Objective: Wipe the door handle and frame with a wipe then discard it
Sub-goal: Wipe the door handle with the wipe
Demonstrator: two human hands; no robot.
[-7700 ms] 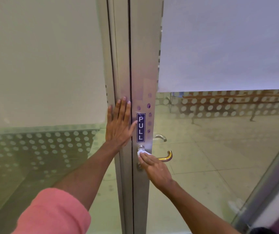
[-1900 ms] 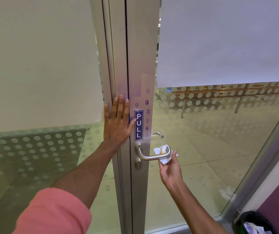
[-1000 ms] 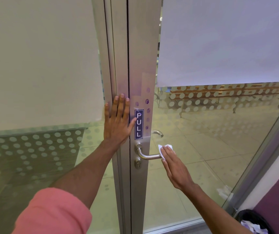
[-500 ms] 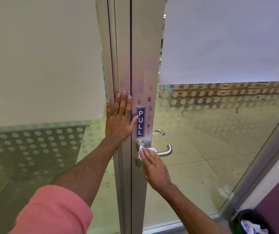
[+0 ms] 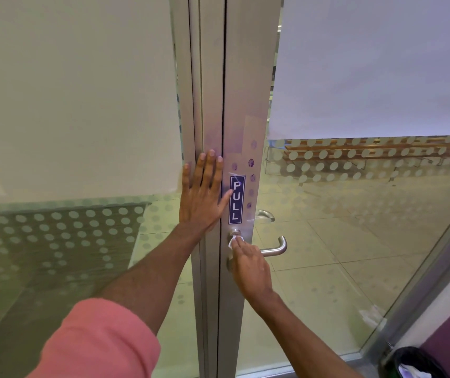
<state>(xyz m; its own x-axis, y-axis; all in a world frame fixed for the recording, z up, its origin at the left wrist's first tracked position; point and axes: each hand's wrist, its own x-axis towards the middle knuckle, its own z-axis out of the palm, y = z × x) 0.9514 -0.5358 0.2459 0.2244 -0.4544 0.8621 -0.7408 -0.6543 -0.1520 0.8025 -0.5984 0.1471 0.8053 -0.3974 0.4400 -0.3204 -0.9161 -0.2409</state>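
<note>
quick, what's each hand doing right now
Left hand: open, flat against the door frame, holding nothing.
Right hand: pressing a white wipe on the door handle base.

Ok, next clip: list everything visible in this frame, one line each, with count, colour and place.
door frame: one, silver metal, centre
PULL sign: one, blue with white letters, on the frame
door handle: one, silver lever, below the sign
far-side handle: one, silver, seen through the glass
wipe: one, white, pressed at the handle's base
glass panels: two, dotted frosting, either side of the frame
bin: one, dark, bottom right, white waste inside
sleeve: one, pink, bottom left
left hand: flat on the frame
right hand: holding the wipe
</note>
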